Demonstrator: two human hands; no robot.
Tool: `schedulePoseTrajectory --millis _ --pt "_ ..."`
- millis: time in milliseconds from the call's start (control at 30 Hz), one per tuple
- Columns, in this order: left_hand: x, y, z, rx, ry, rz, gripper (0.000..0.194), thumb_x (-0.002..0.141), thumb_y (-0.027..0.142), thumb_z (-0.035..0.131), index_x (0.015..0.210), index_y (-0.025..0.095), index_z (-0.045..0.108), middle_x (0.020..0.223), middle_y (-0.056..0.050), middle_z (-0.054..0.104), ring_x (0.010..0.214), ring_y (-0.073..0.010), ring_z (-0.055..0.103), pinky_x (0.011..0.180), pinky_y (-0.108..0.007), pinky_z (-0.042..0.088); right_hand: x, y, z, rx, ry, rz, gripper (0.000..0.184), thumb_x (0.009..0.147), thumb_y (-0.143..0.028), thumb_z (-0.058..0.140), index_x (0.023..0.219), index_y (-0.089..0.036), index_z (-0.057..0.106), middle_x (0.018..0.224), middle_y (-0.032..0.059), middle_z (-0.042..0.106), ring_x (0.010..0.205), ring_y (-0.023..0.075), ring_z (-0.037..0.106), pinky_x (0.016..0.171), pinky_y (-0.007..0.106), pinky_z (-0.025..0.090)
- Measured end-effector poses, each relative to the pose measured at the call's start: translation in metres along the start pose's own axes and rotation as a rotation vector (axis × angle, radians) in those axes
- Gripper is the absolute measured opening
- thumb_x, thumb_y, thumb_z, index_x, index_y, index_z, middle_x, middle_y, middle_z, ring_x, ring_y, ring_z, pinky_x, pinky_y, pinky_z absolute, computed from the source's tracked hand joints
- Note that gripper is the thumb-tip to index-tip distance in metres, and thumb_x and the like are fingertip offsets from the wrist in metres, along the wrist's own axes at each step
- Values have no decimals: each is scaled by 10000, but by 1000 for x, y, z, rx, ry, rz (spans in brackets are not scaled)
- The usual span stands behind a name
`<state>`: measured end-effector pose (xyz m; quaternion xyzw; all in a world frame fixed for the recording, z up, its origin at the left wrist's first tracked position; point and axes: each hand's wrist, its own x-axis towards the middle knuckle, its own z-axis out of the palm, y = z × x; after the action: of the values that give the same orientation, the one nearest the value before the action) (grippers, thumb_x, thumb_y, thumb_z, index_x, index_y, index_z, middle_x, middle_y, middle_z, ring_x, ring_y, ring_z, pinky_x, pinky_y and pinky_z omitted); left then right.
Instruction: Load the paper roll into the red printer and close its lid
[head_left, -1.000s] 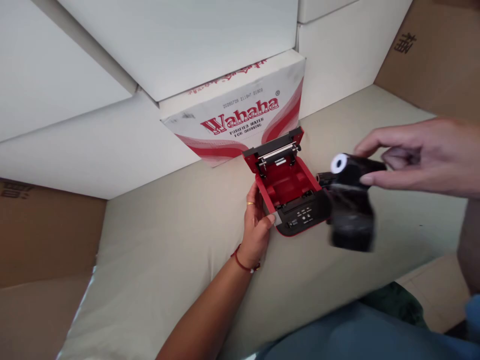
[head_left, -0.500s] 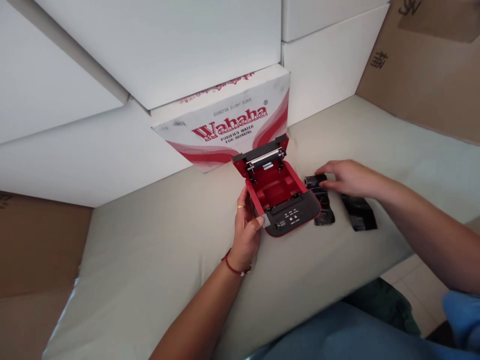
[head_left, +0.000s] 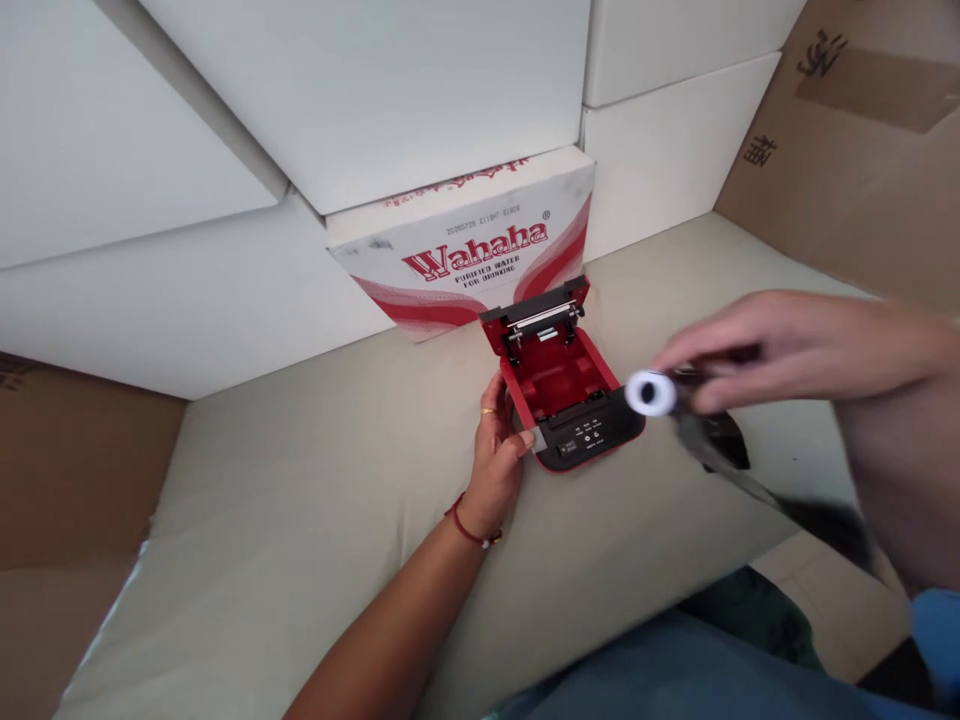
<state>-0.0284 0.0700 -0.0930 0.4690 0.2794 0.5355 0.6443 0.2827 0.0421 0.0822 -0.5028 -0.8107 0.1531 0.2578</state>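
Note:
A red and black label printer [head_left: 592, 440] rests on the cloth-covered table with its lid raised and its red inner bay bare. My left hand [head_left: 499, 455] grips the printer's left side, thumb on the grey front corner. In my right hand [head_left: 757, 350], lifted above the table to the right of the printer, is a small paper roll [head_left: 651, 393]. Its end is white with a dark core hole, and its outside is dark. A loose dark strip trails from it, blurred by motion. Beneath the right hand lies a black crumpled piece [head_left: 727, 445], partly hidden.
Behind the printer stands a white and red Wahaha water carton [head_left: 487, 250]. White boxes [head_left: 450, 90] are stacked at the back. Brown cardboard boxes [head_left: 862, 150] flank the table [head_left: 300, 500] on both sides. The table's front edge runs close to my body.
My right hand has picked the roll up off the table and turned its white end toward me, with the strip swinging along. My left hand stays on the printer; the view has shifted slightly.

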Motion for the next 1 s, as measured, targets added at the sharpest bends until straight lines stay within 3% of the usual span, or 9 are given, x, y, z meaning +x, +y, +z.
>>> schedulePoseTrajectory --millis 33,100,200,333,467,600,700,833,1000 --pt "0 0 0 -3 -3 -2 900 854 535 876 1658 360 511 1778 -76 504 1703 -376 405 1422 -566 330 17 -8 7 85 -252 -25 416 1091 -581 617 1250 -313 893 729 -53 789 569 124 644 601 296 499" --pt "0 0 0 0 -6 6 919 848 552 883 1660 356 502 1778 -82 503 1684 -380 433 1408 -566 352 47 -22 27 80 -338 28 341 1028 -376 725 1337 -303 851 939 -29 870 757 170 770 723 303 581" --pt "1 -2 -1 23 -11 21 935 847 577 882 1667 363 487 1789 -75 491 1677 -376 445 1394 -551 378 74 -39 59 -177 -288 147 362 991 -231 711 1331 -256 833 1211 66 887 1012 264 833 847 352 614" --pt "1 -5 -4 44 -13 32 947 857 584 867 1686 359 468 1792 -75 485 1677 -375 443 1392 -553 379 87 -56 85 -484 -350 201 397 1011 -176 610 1356 -236 797 1245 131 876 991 310 835 741 363 576" --pt "1 -7 -5 33 -35 45 939 880 549 857 1706 362 450 1804 -77 467 1679 -373 441 1396 -559 375 97 -56 97 -533 -389 179 374 996 -137 604 1290 -232 813 1114 129 889 902 278 822 675 329 533" --pt "1 -6 -5 21 -48 57 929 890 499 860 1710 353 448 1807 -74 464 1681 -367 435 1406 -559 359 103 -46 95 -477 -393 153 396 985 -142 649 1338 -228 805 1169 134 882 965 299 834 756 354 589" --pt "0 -5 -5 24 -42 56 932 892 485 858 1715 358 440 1820 -66 445 1697 -362 407 1414 -551 345 90 -42 85 -304 -297 36 335 1040 -198 648 1329 -230 816 1269 118 873 1103 301 835 916 401 644" --pt "1 -7 -6 43 -34 49 949 884 517 860 1713 344 431 1818 -84 445 1704 -377 391 1429 -575 307 42 -42 76 -75 -65 -241 261 1121 -226 601 1229 -202 837 1282 99 879 1120 234 831 1009 392 671" --pt "-5 -3 -4 144 -13 80 896 957 530 782 1740 350 386 1840 -93 387 1698 -375 394 1426 -587 306 -23 -39 92 -127 64 -401 309 1077 -126 641 1348 -166 783 1408 115 842 1335 248 777 1157 461 652"
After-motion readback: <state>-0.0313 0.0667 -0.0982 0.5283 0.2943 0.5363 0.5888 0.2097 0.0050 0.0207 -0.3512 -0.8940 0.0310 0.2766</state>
